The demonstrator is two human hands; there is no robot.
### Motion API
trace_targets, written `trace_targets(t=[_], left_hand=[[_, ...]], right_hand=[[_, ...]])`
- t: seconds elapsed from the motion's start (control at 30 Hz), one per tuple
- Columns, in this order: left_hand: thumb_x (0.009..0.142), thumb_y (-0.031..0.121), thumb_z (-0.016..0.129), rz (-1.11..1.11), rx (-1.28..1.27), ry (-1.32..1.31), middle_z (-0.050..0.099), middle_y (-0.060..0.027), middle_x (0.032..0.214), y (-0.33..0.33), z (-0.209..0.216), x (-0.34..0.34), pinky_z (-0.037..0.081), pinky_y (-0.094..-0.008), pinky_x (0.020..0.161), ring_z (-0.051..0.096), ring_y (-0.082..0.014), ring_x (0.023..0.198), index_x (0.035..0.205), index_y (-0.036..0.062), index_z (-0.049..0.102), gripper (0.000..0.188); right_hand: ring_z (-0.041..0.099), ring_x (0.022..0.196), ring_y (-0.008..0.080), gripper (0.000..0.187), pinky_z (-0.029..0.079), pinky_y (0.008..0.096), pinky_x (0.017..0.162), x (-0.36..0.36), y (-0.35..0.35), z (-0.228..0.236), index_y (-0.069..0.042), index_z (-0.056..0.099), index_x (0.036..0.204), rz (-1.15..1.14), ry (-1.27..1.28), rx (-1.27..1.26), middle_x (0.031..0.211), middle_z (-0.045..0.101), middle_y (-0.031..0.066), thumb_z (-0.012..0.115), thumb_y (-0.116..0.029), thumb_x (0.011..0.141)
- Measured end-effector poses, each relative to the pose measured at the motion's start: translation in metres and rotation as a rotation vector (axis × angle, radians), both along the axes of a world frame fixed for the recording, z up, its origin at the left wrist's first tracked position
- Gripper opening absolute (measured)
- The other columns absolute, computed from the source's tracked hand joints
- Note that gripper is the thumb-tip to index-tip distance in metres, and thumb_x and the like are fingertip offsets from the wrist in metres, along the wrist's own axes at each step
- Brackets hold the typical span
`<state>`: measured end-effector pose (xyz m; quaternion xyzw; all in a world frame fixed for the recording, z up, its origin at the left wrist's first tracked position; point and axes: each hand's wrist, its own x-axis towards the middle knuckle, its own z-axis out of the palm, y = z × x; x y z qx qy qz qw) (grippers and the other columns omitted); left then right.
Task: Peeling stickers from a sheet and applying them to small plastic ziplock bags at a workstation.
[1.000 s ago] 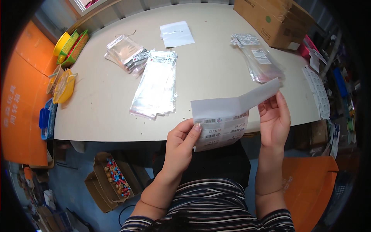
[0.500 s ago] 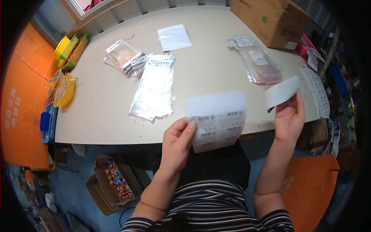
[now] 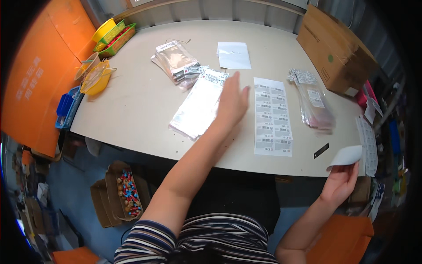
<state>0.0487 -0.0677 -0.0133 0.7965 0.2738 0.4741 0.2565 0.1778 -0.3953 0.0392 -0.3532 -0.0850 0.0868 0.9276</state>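
My left hand [image 3: 234,100] is at the right edge of a stack of clear plastic bags [image 3: 195,108] with printed headers. Its fingers are stretched out and nothing shows in them; whether it touches the bags I cannot tell. Flat on the table just right of it lies a white sheet of barcode labels [image 3: 273,119]. Near the table's front right edge my right hand [image 3: 340,184] grips a curled white paper sheet [image 3: 348,155], blank on the side I see. A short black strip [image 3: 321,151] lies to the left of that paper.
More clear bags [image 3: 176,59] and a white sheet [image 3: 235,57] lie farther back. Another bag stack [image 3: 313,101] sits right, before a cardboard box [image 3: 336,53]. Coloured baskets [image 3: 116,42] line the left edge. An open carton of small figures [image 3: 128,193] stands on the floor.
The label sheet has left my left hand and now lies on the table. That hand has moved forward to the bags. My right hand still holds its paper; the black strip is now in full view.
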Motion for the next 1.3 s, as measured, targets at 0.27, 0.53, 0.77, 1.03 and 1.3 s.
trace_targets(t=[0.27, 0.53, 0.77, 1.03, 1.3], left_hand=[[0.087, 0.022, 0.069, 0.17, -0.075, 0.513, 0.066, -0.0164, 0.121, -0.002, -0.012, -0.141, 0.045, -0.0454, 0.1, 0.059, -0.0392, 0.114, 0.108, 0.0034, 0.069, 0.028], [0.084, 0.013, 0.069, 0.234, -0.034, 0.201, 0.07, -0.0129, 0.094, -0.045, 0.021, -0.121, 0.052, -0.0383, 0.076, 0.066, -0.0296, 0.082, 0.09, 0.0019, 0.071, 0.013], [0.093, 0.024, 0.062, -0.072, -0.152, 0.499, 0.062, -0.0193, 0.081, -0.115, 0.012, -0.075, 0.051, -0.0453, 0.071, 0.063, -0.0381, 0.076, 0.085, -0.0008, 0.066, 0.026], [0.092, 0.024, 0.065, -0.108, 0.192, 0.544, 0.056, -0.0256, 0.128, -0.123, -0.026, -0.082, 0.041, -0.0565, 0.099, 0.052, -0.0475, 0.12, 0.121, -0.0005, 0.06, 0.038], [0.095, 0.022, 0.06, -0.016, 0.091, 0.508, 0.049, -0.0278, 0.137, -0.121, -0.036, -0.072, 0.034, -0.0605, 0.106, 0.046, -0.0495, 0.126, 0.124, -0.0034, 0.059, 0.039]], right_hand=[[0.057, 0.116, 0.0219, 0.037, 0.048, 0.0372, 0.094, -0.015, 0.027, -0.028, -0.002, 0.054, 0.131, 0.195, 0.035, 0.014, 0.129, 0.059, 0.0108, 0.046, -0.026, 0.104], [0.062, 0.111, 0.0225, 0.036, 0.051, 0.037, 0.091, -0.019, 0.021, -0.022, -0.002, 0.056, 0.129, 0.287, -0.158, 0.019, 0.124, 0.064, 0.0107, 0.043, -0.024, 0.104], [0.064, 0.092, 0.0183, 0.036, 0.05, 0.0321, 0.061, -0.04, 0.021, -0.018, -0.002, 0.057, 0.125, 0.067, -0.182, -0.185, 0.11, 0.067, 0.0087, 0.041, -0.028, 0.104], [0.061, 0.075, 0.0165, 0.033, 0.046, 0.0301, 0.052, -0.05, 0.035, -0.006, 0.0, 0.057, 0.116, 0.061, -0.308, -0.282, 0.094, 0.065, 0.0097, 0.04, -0.026, 0.104], [0.062, 0.073, 0.018, 0.033, 0.045, 0.0296, 0.05, -0.054, 0.032, -0.013, 0.002, 0.058, 0.113, 0.048, -0.359, -0.311, 0.094, 0.065, 0.0114, 0.041, -0.025, 0.103]])
